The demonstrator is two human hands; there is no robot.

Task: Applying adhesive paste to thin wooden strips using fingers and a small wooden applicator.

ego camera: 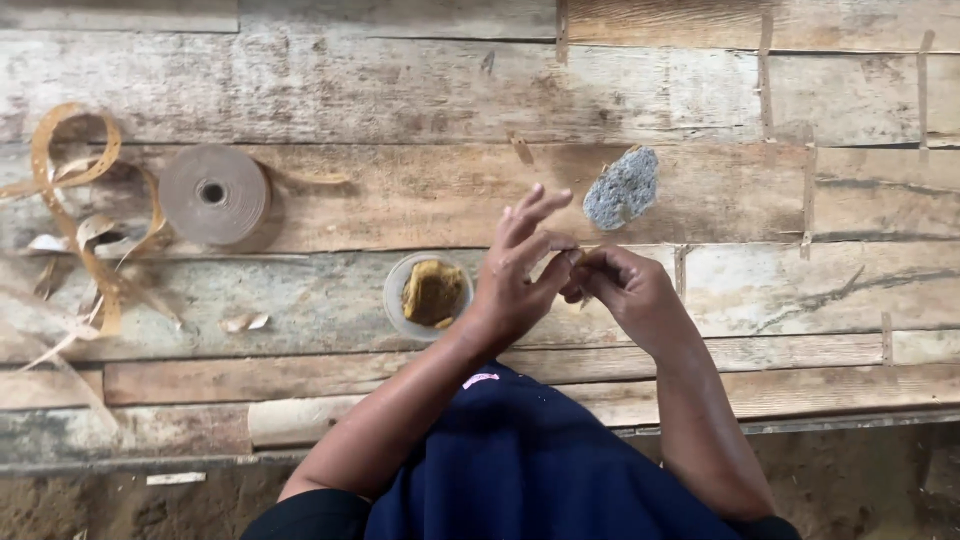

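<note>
My left hand [520, 262] and my right hand [615, 285] meet above a worn wooden plank table [400, 90]. Together they pinch a small thin brownish piece [578, 256] between thumbs and fingertips; its kind is too small to tell. The left hand's other fingers fan upward. Just left of the left hand stands a small round clear dish [395, 298] holding a yellowish-brown sponge-like lump [433, 292]. A grey rough stone [622, 187] lies on the planks just beyond the hands.
A roll of brown paper tape [213, 194] lies at the left, with loose curled tape strips [75, 190] beside it. Small scraps [244, 321] lie near the dish. A pale wooden cylinder [300, 418] rests along the near edge. Dark blue cloth [520, 460] covers my lap.
</note>
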